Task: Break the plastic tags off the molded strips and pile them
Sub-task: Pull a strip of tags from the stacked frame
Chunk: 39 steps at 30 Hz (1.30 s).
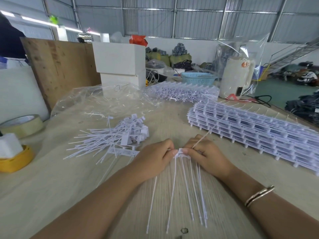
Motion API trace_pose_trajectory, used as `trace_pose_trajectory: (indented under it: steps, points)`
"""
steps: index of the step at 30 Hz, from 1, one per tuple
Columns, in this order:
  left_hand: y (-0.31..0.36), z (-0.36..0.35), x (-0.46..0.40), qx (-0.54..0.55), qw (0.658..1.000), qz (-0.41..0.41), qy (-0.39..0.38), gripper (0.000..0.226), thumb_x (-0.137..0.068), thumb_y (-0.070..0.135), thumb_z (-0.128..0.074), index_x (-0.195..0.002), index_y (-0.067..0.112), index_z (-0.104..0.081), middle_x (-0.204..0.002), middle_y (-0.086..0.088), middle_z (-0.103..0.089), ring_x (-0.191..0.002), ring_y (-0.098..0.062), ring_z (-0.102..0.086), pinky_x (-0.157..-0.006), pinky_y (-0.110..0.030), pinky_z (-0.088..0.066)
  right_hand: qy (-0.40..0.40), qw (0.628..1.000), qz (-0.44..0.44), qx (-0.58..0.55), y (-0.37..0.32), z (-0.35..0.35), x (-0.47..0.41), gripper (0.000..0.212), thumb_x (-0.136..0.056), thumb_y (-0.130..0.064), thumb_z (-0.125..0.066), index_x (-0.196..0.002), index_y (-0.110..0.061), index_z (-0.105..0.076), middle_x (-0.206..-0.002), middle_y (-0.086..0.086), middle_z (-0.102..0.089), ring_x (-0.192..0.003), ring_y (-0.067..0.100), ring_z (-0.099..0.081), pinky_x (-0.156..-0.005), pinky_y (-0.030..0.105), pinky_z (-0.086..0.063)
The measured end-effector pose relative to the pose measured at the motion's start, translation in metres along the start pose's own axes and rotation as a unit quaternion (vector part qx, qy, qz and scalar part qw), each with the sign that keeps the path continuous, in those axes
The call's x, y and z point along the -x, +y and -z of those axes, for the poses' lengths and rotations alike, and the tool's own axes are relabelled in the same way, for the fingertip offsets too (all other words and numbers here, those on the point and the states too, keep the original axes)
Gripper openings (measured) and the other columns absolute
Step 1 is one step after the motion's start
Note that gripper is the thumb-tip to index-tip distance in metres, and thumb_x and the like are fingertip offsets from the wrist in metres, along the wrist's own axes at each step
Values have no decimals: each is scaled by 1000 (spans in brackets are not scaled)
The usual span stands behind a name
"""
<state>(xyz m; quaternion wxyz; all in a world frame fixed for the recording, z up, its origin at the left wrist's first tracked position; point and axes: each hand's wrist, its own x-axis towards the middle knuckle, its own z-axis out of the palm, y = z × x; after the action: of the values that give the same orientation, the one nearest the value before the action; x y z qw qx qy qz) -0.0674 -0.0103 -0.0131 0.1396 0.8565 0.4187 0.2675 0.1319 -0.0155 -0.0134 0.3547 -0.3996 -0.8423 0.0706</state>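
Centrally, your left hand [156,156] and right hand [202,152] both pinched one molded strip [182,153] over the worktop [51,187]; five tails hung. One pile of tags [112,140] lay left, two strip stacks [259,133] right.

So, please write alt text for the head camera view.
Both hands, left hand and right hand, pinch a strip of white tags over the table. A pile of loose tags lies left, stacked strips right.

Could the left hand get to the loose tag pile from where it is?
Probably yes: the left hand pinches a tag, but the pile lies just beside it with bare table between.
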Motion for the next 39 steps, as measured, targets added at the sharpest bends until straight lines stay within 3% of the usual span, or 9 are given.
trace_pose_trajectory:
  steps: [5,9,13,18,22,26,31,36,39]
  points:
    - [9,1,-4,61,998,18,20,28,-99,31,-41,-71,32,-37,-58,10,-42,-54,3,-44,-52,-16,-31,55,989,-30,-137,-3,-1,-3,22,-90,-14,-55,-74,-6,-68,-71,5,-66,-69,14,-58,-68,28,-45]
    - [7,0,3,54,998,12,-31,26,-99,33,-39,-73,32,-38,-61,9,-44,-55,-5,-40,-57,-28,-35,177,956,-153,-179,12,13,2,23,-95,-16,-51,-79,-10,-66,-72,3,-64,-72,23,-56,-69,29,-43]
    - [1,4,0,82,995,51,3,26,-99,24,-38,-73,26,-42,-60,6,-45,-55,-10,-43,-58,-34,-37,77,990,-96,-67,14,16,5,25,-97,-12,-45,-99,-34,-58,-82,-21,-57,-76,4,-53,-73,8,-40]
    - [0,8,1,92,993,74,20,32,-90,4,-38,-79,32,-49,-72,-1,-56,-71,-23,-54,-69,-41,-46,-41,999,-16,27,21,9,1,32,-92,-6,-54,-122,-16,-61,-90,-14,-46,-85,12,-52,-82,39,-43]
    - [-1,10,-1,105,991,76,13,28,-87,2,-41,-94,28,-51,-72,15,-49,-66,-4,-47,-66,-30,-42,-54,997,-41,-37,17,11,4,41,-84,-10,-46,-121,-16,-61,-87,-12,-44,-84,5,-47,-82,31,-38]
    - [1,9,1,130,989,63,-7,23,-93,10,-45,-104,30,-47,-84,17,-51,-69,-1,-49,-56,-12,-39,-43,999,-13,3,13,12,3,46,-79,-7,-43,-120,-13,-63,-93,-5,-48,-90,13,-47,-85,44,-39]
    - [10,4,2,129,990,39,31,18,-93,15,-52,-109,24,-48,-91,12,-54,-82,-4,-52,-70,-17,-41,-4,990,88,107,0,5,4,42,-82,-23,-61,-124,-20,-60,-102,-3,-58,-90,16,-54,-79,38,-40]
    - [12,7,1,109,992,47,31,21,-94,28,-51,-114,22,-53,-101,10,-60,-94,-5,-57,-80,-21,-45,84,962,165,199,-1,6,0,25,-86,-25,-60,-107,-20,-72,-78,-2,-66,-66,18,-58,-61,36,-44]
    - [6,10,-1,16,998,59,27,27,-98,34,-41,-96,15,-60,-84,2,-61,-79,-13,-57,-72,-32,-43,89,964,164,192,-1,6,1,22,-86,-23,-63,-105,-19,-73,-77,-1,-66,-65,19,-59,-60,39,-46]
